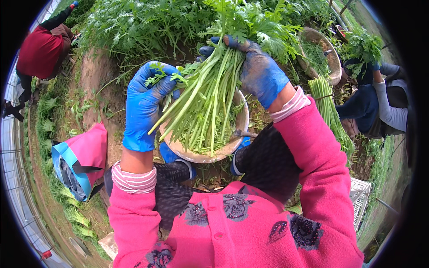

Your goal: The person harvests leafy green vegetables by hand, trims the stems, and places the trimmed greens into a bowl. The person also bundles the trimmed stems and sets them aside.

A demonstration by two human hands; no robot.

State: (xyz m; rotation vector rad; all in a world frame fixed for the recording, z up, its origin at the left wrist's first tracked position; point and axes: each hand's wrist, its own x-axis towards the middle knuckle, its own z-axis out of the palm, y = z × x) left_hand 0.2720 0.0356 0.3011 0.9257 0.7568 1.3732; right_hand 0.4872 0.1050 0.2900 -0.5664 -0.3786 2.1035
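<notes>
My right hand (263, 70), in a soiled blue glove, grips a thick bunch of leafy greens (214, 90) resembling garland chrysanthemum. Its cut stems fan down and to the left; the serrated leaves spread out beyond my fingers. To the left of the stems, my blue-gloved left hand (145, 100) pinches a small leafy sprig (157, 77) between thumb and fingers. Below the bunch, between my feet, stands a round basin (197, 158) with leaf scraps in it. A small tool (246, 133) lies across the basin's right rim; the stems hide part of the basin.
Uncut greens (140, 26) grow ahead. A pink and blue bag (88, 147) sits at left, near tied bundles (77, 216). On the right are a large stem bundle (330, 110), another basin (335, 63), a white crate (360, 197) and a co-worker (365, 104). Another person (42, 50) bends at upper left.
</notes>
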